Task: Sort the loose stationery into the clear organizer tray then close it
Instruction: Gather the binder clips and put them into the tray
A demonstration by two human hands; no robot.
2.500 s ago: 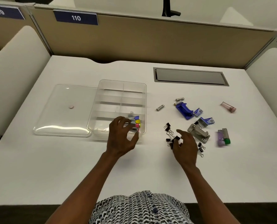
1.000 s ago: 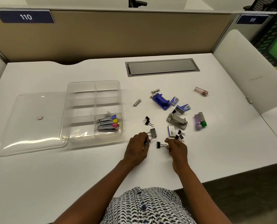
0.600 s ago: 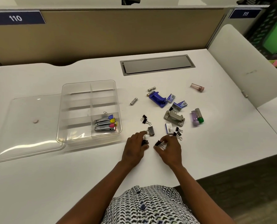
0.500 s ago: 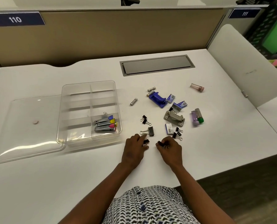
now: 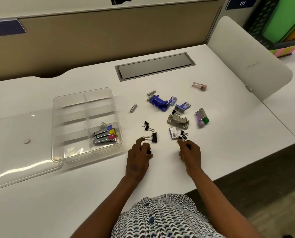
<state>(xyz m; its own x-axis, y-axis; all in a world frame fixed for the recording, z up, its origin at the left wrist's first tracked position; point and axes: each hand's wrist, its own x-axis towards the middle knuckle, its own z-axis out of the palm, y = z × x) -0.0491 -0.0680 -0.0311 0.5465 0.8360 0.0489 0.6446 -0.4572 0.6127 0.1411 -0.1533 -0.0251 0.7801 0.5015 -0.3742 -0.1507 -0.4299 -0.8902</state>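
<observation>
Smooth white desk [image 5: 229,134], clear ribbed tray [image 5: 84,100]

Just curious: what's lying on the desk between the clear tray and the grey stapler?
In the head view, black binder clips lie between the clear tray and grey stapler.

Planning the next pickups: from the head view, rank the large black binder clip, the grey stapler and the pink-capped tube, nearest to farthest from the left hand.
1. Large black binder clip, just beyond the left hand.
2. Grey stapler, farther right.
3. Pink-capped tube, far right.
</observation>
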